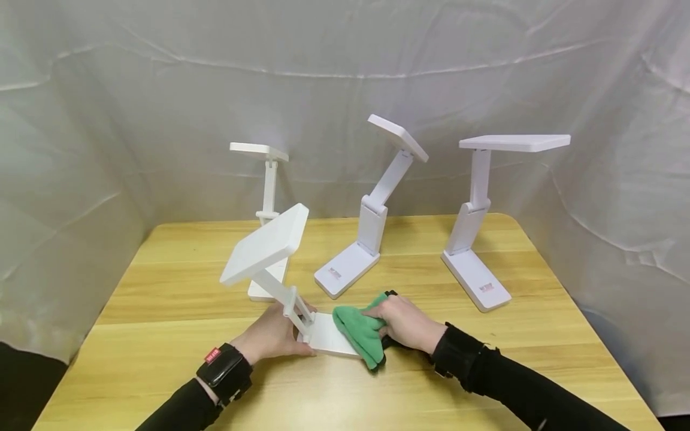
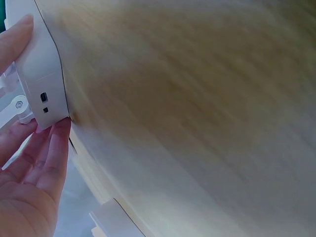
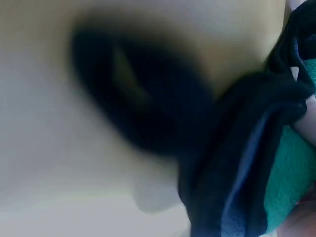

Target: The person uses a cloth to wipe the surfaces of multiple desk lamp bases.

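Observation:
A white folding desk lamp [image 1: 264, 245] stands on the near part of the table, its panel raised toward the left. My left hand [image 1: 272, 335] grips the hinge end of its base [image 1: 335, 335]. In the left wrist view, the thumb lies along one side of that base [image 2: 47, 74] and the fingers [image 2: 57, 158] meet its end beside two small ports. With my right hand [image 1: 409, 323] I hold a green cloth [image 1: 362, 332] with black edging against the other end of the base. The right wrist view shows the cloth's green side [image 3: 291, 173] and dark folds [image 3: 247, 148].
Behind stand three more white lamps: one at back left [image 1: 269, 185], one in the middle [image 1: 372, 224] and one at right [image 1: 469, 230]. All share the wooden table [image 1: 178, 269]. A pale sheet [image 1: 323, 102] hangs around its back and sides.

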{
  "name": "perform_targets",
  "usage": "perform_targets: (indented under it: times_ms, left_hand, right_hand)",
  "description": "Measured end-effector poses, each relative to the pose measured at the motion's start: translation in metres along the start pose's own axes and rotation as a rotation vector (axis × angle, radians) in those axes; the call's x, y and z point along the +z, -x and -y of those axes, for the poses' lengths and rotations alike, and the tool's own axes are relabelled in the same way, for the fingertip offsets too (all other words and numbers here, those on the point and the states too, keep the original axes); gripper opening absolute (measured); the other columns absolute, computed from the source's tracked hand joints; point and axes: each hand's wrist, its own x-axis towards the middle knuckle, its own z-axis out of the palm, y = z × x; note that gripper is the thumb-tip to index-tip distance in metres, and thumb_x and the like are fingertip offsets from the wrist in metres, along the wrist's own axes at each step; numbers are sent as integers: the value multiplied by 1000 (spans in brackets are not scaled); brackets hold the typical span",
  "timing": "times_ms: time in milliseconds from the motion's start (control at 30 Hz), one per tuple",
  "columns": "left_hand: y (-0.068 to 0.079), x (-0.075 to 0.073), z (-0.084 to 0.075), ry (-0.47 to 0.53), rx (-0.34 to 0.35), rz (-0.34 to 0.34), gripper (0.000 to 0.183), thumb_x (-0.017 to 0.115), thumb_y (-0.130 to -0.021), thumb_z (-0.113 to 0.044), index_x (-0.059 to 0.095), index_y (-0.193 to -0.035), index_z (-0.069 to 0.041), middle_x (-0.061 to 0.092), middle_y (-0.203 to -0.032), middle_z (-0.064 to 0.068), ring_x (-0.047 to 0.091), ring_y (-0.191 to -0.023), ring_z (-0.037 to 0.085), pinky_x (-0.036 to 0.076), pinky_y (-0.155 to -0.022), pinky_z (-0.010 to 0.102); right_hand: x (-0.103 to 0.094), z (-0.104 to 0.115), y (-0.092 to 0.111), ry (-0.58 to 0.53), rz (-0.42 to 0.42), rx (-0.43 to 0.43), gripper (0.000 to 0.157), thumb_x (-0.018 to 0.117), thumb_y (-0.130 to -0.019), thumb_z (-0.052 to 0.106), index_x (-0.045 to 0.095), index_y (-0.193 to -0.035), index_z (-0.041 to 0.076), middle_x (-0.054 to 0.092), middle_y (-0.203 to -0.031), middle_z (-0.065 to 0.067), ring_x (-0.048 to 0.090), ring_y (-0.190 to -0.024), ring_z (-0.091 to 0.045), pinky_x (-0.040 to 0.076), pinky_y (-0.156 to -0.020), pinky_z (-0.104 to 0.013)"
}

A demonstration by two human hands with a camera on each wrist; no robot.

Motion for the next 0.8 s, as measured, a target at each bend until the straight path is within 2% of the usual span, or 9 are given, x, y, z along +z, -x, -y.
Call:
perform_targets:
  times_ms: [67, 100, 200, 267, 300, 367, 467, 667, 800]
  left_hand:
    - [0, 0, 0, 6, -3, 6, 69, 88, -55, -36, 59, -111, -7, 62, -103, 1, 58, -92, 16, 51, -83, 36]
    - [-1, 1, 0, 9, -2, 7, 69, 88, -55, -36, 59, -111, -7, 62, -104, 1, 58, -92, 16, 51, -83, 36]
    - [-1, 1, 0, 8, 2, -2, 69, 89, -55, -36, 59, -111, -7, 62, -103, 1, 58, -91, 15, 51, -83, 35]
    - [0, 0, 0, 10, -1, -12, 69, 89, -55, -35, 60, -110, -7, 62, -103, 1, 58, -91, 15, 51, -82, 35]
    - [0, 0, 0, 11, -1, -14, 69, 89, -55, -35, 60, -111, -7, 62, -103, 1, 58, -92, 15, 51, -83, 35]
    - [0, -1, 0, 6, -6, -14, 69, 89, -54, -35, 60, -111, -7, 63, -103, 1, 58, -91, 16, 51, -81, 35]
    - [0, -1, -1, -5, -4, -9, 69, 89, -55, -36, 60, -111, -6, 63, -103, 2, 58, -92, 17, 51, -83, 36]
    - [1, 2, -1, 4, -16, -3, 67, 89, -55, -34, 60, -109, -6, 64, -104, 4, 59, -93, 18, 51, -83, 36]
    - [1, 5, 0, -5, 0, -42, 69, 89, -53, -35, 58, -108, -6, 63, -102, 3, 59, -92, 18, 52, -82, 35]
  right_hand:
    - [-4, 3, 2, 67, 17, -29, 37, 74, -68, 31, 70, -100, 12, 70, -91, 4, 64, -83, -6, 55, -69, -24]
    - [-6, 6, 3, 99, 35, -46, 40, 72, -70, 34, 69, -102, 11, 71, -94, 1, 64, -85, -8, 55, -70, -25]
    - [-9, 14, 11, 147, 107, -77, 60, 64, -77, 44, 60, -118, 1, 65, -115, -13, 62, -102, -19, 55, -81, -30]
    - [-8, 19, 18, 149, 139, -83, 75, 57, -84, 50, 47, -134, -6, 51, -134, -23, 51, -120, -28, 49, -93, -35]
    - [-6, 21, 21, 146, 141, -80, 79, 54, -87, 51, 40, -138, -7, 41, -140, -27, 44, -127, -31, 45, -98, -37]
    - [-2, 24, 25, 140, 120, -82, 79, 51, -90, 52, 36, -140, -8, 35, -144, -28, 38, -131, -33, 41, -102, -38]
    - [3, 26, 27, 175, 52, -104, 74, 58, -89, 47, 42, -137, -6, 40, -141, -27, 40, -130, -33, 42, -101, -39]
    - [6, 41, 28, 416, -2, -209, 55, 72, -81, 31, 59, -124, -2, 60, -123, -19, 53, -119, -28, 49, -93, -37]
    - [14, 48, 25, 441, -60, -186, 48, 74, -80, 28, 63, -118, 0, 63, -119, -17, 57, -115, -28, 53, -86, -35]
